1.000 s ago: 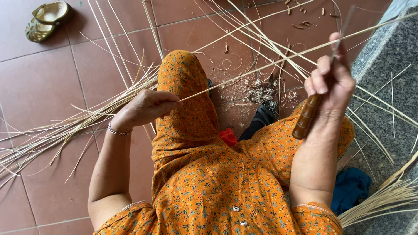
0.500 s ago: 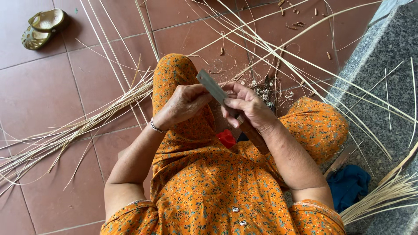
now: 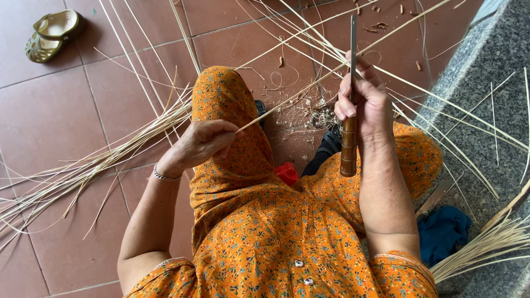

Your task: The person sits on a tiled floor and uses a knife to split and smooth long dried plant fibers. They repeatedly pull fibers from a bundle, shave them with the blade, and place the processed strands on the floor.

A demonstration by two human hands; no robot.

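Upright in the right hand (image 3: 367, 105) a knife (image 3: 350, 99) is gripped, the fingers being closed round the top of its brown wooden handle while the thin metal blade points straight up past the knuckles and the handle's lower end hangs below the wrist. A long pale bamboo strip (image 3: 292, 99) is pinched between the thumb and bent fingers of the left hand (image 3: 201, 144), which is otherwise loosely curled above the raised knee. From that pinch the strip is carried up and to the right, where it is met by the right hand at the blade. A thin metal bracelet (image 3: 164, 176) is worn on the left wrist. Both knees are covered by orange flowered cloth (image 3: 265, 237). Beyond the hands, a loose sheaf of more strips (image 3: 94, 165) is spread across the reddish tiled floor (image 3: 49, 116) to the left, and curled shavings (image 3: 317, 116) are scattered between the knees. A green sandal (image 3: 53, 33) lies well apart at the upper left. A grey stone step (image 3: 486, 66) runs along the right, with a blue cloth (image 3: 444, 232) at its foot. No packages, labels or signs can be seen.
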